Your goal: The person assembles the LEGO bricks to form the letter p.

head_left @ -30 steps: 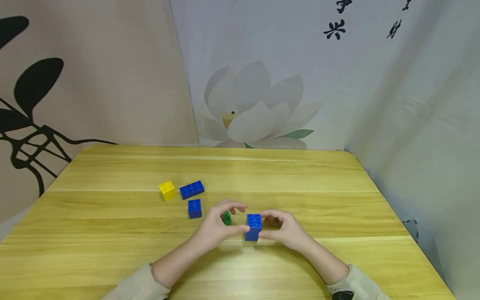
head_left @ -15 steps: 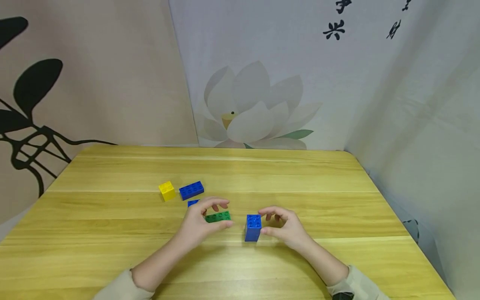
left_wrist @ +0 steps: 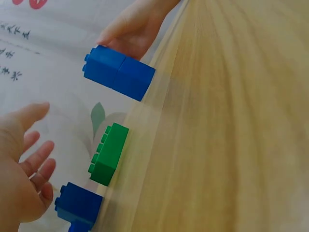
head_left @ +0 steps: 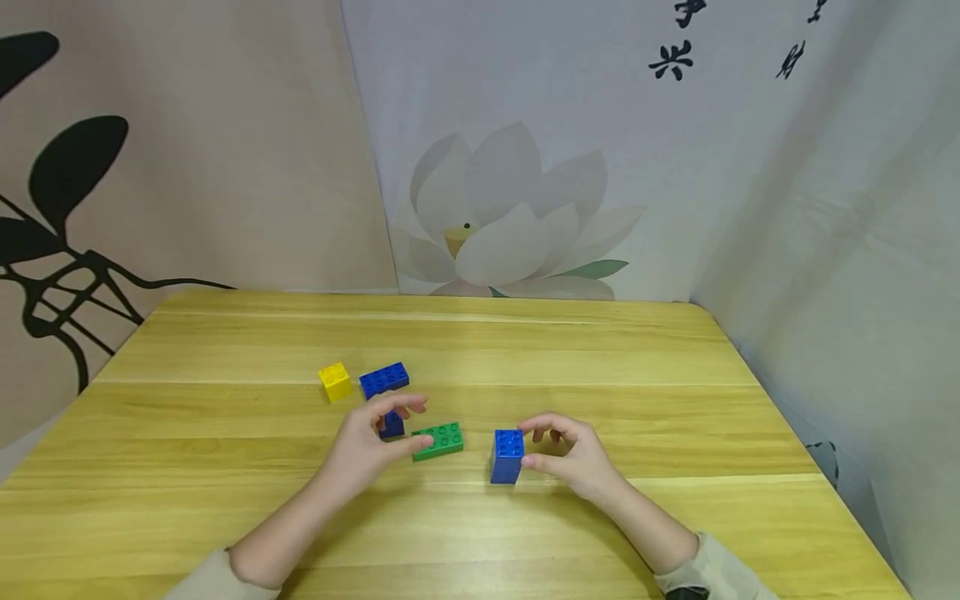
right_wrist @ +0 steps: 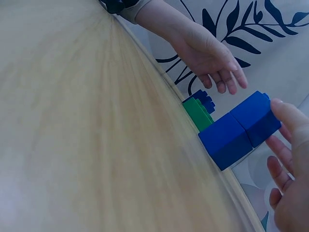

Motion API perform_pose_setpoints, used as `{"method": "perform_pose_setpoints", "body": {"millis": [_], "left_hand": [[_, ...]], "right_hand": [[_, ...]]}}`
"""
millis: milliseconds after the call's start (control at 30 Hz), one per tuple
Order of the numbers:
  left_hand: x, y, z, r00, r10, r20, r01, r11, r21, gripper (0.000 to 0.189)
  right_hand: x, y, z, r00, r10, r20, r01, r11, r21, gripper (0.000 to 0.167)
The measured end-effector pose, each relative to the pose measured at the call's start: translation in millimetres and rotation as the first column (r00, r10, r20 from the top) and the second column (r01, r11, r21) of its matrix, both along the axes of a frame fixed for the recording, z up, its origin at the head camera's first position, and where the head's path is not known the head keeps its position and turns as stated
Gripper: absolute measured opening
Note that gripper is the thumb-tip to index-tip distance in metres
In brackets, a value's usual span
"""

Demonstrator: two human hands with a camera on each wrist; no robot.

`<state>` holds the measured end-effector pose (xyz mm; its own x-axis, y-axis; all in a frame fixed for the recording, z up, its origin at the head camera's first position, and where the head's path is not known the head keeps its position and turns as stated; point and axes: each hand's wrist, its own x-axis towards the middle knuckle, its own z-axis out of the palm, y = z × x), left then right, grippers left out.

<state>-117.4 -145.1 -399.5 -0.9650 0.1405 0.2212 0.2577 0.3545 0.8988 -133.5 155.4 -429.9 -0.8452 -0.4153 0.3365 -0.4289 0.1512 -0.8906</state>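
Note:
My left hand (head_left: pixel 363 437) is above the table with its thumb and fingers spread apart, holding nothing. Its thumb overlaps the left end of a green brick (head_left: pixel 442 440) in the head view; the left wrist view shows a gap between hand and brick. Two blue bricks (head_left: pixel 507 458) stand stacked upright. My right hand (head_left: pixel 573 458) keeps its thumb and fingertips at the stack's right side, seemingly pinching the upper brick (right_wrist: pixel 256 118). Behind my left hand another blue brick (head_left: pixel 392 426) is partly hidden.
Farther back on the wooden table (head_left: pixel 600 358) lie a long blue brick (head_left: pixel 384 377) and a yellow brick (head_left: pixel 335 382). Printed cloth (head_left: pixel 262 150) hangs behind the table's far edge.
My left hand has let go of the blue stack and moved left past the green brick, uncovering it. The right hand stays at the stack, its thumb shifted slightly right.

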Motion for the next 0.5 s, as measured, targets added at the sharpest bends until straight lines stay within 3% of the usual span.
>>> {"method": "perform_pose_setpoints", "body": {"millis": [500], "left_hand": [[6.4, -5.4, -2.6, 0.993, -0.001, 0.114, 0.016, 0.992, -0.125, 0.049]], "right_hand": [[-0.5, 0.0, -0.9, 1.0, -0.004, 0.002, 0.004, 1.0, 0.005, 0.029]]}}
